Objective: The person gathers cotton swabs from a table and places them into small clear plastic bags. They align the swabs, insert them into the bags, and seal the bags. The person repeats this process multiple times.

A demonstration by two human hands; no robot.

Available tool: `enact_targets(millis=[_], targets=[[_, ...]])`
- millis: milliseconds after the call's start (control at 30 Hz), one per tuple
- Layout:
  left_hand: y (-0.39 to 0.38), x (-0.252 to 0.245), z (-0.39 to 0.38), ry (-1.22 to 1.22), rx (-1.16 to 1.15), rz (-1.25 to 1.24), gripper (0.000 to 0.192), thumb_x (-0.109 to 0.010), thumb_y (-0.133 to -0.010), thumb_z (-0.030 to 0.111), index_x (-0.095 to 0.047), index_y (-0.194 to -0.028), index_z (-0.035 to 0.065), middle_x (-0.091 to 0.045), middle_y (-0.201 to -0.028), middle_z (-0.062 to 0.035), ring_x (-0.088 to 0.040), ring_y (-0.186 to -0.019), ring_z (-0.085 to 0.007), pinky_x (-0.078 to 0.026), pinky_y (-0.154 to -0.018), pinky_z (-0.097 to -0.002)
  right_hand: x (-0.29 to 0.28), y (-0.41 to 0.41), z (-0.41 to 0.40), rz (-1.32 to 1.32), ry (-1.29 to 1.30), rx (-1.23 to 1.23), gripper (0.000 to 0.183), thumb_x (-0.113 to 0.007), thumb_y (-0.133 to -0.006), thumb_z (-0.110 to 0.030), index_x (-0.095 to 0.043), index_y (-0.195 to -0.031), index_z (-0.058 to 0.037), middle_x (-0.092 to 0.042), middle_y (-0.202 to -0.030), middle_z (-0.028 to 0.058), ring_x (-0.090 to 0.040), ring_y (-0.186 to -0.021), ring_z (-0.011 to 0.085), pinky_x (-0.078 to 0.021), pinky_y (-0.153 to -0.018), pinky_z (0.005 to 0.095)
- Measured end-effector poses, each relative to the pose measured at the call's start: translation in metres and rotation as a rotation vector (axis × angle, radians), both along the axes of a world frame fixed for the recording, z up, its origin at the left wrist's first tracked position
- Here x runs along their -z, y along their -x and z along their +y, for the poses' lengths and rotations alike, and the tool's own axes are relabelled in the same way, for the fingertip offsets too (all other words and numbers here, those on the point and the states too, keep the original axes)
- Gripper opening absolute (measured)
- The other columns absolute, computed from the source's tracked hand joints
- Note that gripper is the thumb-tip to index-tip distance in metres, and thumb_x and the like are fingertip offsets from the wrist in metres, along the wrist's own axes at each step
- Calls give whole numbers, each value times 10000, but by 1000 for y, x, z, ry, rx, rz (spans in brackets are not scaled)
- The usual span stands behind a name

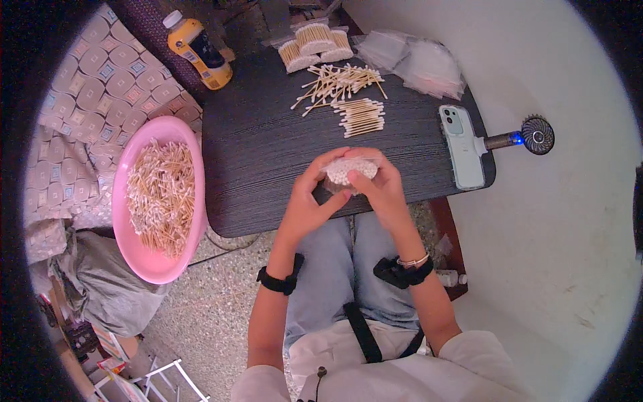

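Note:
Between my hands, above the near edge of the dark table, is a clear plastic bag of cotton swabs (346, 171), its white tips facing up at me. My left hand (314, 193) grips the bag's left side, thumb at its lower edge. From the right, my right hand (384, 186) grips it too, with the thumb pressed on the tips. Just beyond lies a neat row of cotton swabs (362, 118). Behind that row is a loose heap of swabs (344, 83). Several filled bags of swabs (315, 42) are stacked at the far edge.
Flat empty plastic bags (427, 65) lie at the table's far right. A phone (463, 148) rests near the right edge beside a small fan (537, 134). A pink basin (159, 274) of swabs stands left of the table (251, 171). At the far left is a yellow-labelled bottle (201, 53).

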State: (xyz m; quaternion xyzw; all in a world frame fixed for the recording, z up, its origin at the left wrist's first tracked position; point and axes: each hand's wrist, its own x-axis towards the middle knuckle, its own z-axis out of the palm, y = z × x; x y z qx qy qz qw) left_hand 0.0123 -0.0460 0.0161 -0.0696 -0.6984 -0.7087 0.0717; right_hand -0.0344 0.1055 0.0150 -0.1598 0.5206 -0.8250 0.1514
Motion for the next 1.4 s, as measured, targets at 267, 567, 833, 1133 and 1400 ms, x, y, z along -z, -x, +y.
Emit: enact_targets(millis=[267, 567, 833, 1133, 1400], targets=[[2, 10, 6, -185, -132, -48, 493, -668, -905, 135, -472, -1343, 26, -618, -1194, -79, -582, -1086, -137, -461, -917, -289, 8, 3, -3, 18, -15, 36, 410, -681, -893, -115, -522, -1263, -33, -588, -1179, 46, -555, -1080, 138, -448, -942, 288], [2, 6, 5, -232, -132, -71, 399, -630, -930, 116, -504, -1295, 13, -641, -1140, -77, -603, -1013, -114, -482, -866, -257, 0, 0, -5, 59, -25, 41, 485, -676, -873, -48, -470, -1312, -37, -562, -1224, 59, -544, -1103, 143, -427, -963, 299], [0, 2, 5, -166, -175, -108, 337, -605, -950, 140, -520, -1244, 0, -651, -1085, -79, -608, -971, -109, -498, -822, -259, 15, -5, -9, 280, 19, 259, 644, -666, -820, 25, -334, -1368, -42, -475, -1297, 95, -541, -1059, 165, -443, -890, 302], [3, 6, 6, -228, -301, -46, 362, -557, -984, 195, -451, -1282, 20, -597, -1140, -96, -583, -1011, -129, -483, -858, -270, 11, -3, -2, 368, -206, 50, 701, -613, -737, 44, -365, -1389, -21, -468, -1329, 116, -488, -1203, 217, -406, -989, 346], [2, 2, 8, -186, -290, -55, 360, -577, -972, 182, -454, -1266, 13, -601, -1131, -103, -593, -1009, -134, -498, -830, -265, 10, -4, -5, 324, -293, 106, 647, -621, -739, 35, -431, -1354, -34, -551, -1239, 111, -540, -1140, 201, -432, -967, 332]])
